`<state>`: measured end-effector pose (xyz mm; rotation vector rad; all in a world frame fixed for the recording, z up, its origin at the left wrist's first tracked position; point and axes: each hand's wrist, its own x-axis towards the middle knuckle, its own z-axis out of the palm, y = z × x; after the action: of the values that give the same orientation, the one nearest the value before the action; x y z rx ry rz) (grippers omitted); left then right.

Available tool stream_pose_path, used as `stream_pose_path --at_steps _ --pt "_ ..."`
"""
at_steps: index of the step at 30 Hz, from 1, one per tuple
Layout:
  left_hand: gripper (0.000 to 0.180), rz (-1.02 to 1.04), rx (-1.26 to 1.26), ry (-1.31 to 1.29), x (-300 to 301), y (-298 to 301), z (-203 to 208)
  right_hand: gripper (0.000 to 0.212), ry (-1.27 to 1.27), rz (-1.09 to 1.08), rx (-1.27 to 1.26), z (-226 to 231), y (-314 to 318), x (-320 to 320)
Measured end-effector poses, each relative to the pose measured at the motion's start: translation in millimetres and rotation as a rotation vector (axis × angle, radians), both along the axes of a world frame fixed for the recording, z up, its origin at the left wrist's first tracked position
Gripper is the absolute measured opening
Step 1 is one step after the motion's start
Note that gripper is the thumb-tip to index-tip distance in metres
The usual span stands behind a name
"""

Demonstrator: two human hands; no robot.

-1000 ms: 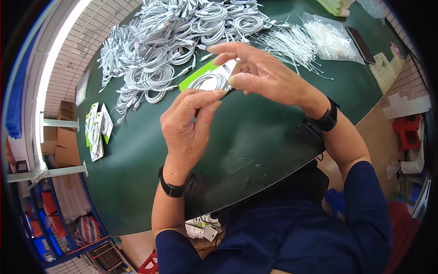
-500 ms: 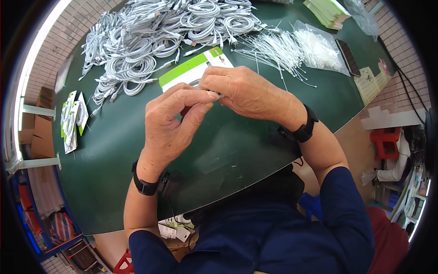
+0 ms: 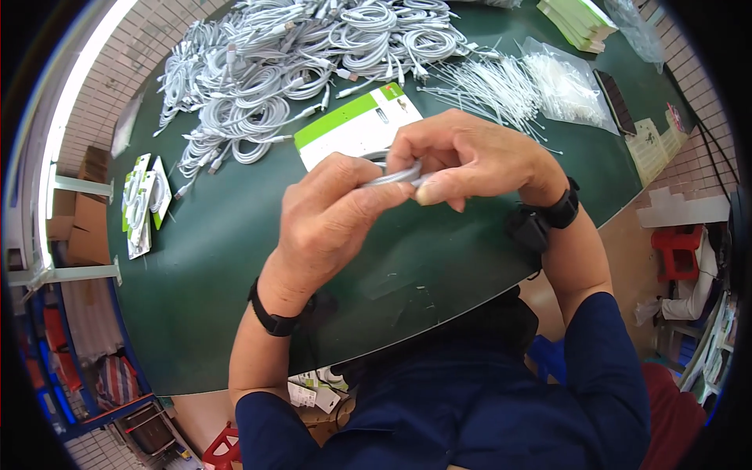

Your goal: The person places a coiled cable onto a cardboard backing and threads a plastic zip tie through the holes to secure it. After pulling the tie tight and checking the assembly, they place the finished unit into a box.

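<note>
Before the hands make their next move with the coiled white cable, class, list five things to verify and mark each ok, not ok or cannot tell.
1. Coiled white cable pinched by both hands: ok.
2. Left hand and right hand meet above the green table, nothing in the way: ok.
3. Green-and-white card lies flat just beyond the hands: ok.
4. Cable ends tucked in: cannot tell, fingers hide them.
5. Loose white ties lie close to the right hand: ok.

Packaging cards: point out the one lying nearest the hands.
The green-and-white card just beyond both hands, lying alone; the other cards sit far off at the table's left edge.
</note>
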<state>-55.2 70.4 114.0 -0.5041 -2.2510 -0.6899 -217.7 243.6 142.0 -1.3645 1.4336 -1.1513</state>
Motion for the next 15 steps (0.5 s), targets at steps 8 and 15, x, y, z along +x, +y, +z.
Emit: stream_pose_path --at_steps 8,15 --pt "0.033 -0.044 -0.06 -0.063 0.2 -0.3 1.9 0.022 -0.103 -0.052 -0.002 -11.8 6.0 -6.7" --pt "0.032 -0.063 -0.023 -0.017 -1.7 -17.6 -6.1 0.019 0.096 -0.179 0.005 -0.3 -0.3 7.9"
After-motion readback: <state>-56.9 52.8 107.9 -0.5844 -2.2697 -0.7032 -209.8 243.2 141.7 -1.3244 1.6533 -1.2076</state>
